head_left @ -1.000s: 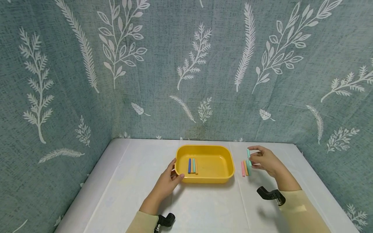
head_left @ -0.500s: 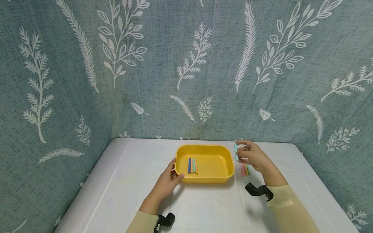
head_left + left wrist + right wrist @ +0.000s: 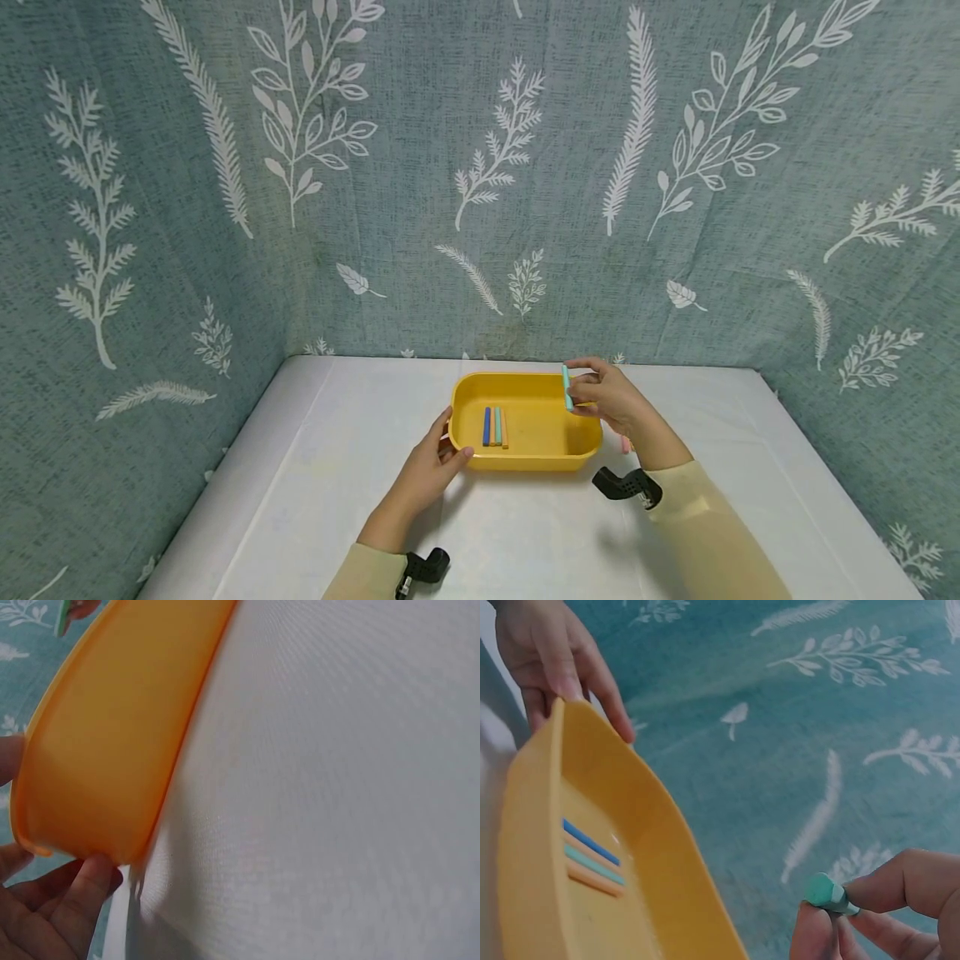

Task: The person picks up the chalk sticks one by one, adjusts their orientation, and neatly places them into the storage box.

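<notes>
I'm watching the right hand [image 3: 611,400] holding a mint stick [image 3: 567,388] raised at the yellow tray's [image 3: 536,425] right end.
On my feeds, thumb and fingertips are pinching that stick with no slack; the left hand [image 3: 427,471] is gripping the tray's left end, thumb and fingers curling round its wall. Four coloured sticks [image 3: 498,427] are lying side by side inside, toward the left.

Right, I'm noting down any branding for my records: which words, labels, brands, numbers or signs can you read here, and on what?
None can be read in any view.
Yellow tray: no lettering shows.
Green stick in the right hand: no lettering shows.
Four sticks inside: too small to tell.
Black wrist cameras: any marks are too small to read.
Wall cloth: white leaf prints, no writing.
</notes>
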The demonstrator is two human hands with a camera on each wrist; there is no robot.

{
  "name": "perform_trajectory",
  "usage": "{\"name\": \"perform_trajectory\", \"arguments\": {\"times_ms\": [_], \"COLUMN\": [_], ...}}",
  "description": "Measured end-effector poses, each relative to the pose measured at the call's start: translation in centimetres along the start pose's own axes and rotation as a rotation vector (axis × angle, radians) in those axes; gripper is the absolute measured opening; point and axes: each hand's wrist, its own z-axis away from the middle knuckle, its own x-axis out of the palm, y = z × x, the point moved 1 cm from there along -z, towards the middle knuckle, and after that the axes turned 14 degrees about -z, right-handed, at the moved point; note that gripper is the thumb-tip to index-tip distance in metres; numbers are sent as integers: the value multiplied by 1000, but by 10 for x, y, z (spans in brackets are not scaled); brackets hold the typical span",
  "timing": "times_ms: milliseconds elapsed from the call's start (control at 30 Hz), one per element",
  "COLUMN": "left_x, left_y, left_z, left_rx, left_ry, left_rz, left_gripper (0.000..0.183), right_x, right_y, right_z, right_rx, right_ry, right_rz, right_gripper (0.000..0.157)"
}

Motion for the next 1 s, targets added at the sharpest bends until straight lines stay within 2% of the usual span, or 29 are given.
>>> {"name": "perform_trajectory", "arguments": {"times_ms": [367, 767, 1000], "left_x": [0, -2, -1], "left_y": [-1, 2, 2], "left_z": [1, 1, 1], "left_rx": [5, 1, 4], "left_ry": [-7, -8, -3], "left_rz": [6, -1, 6], "left_gripper": [78, 78, 78], "right_x": [25, 47, 54], "right_y": [25, 46, 57], "right_z": [-25, -40, -48], "right_rx": [53, 73, 91], "right_ry": [10, 24, -4], "right_rz": [-14, 6, -3], "right_gripper": [48, 45, 45]}}
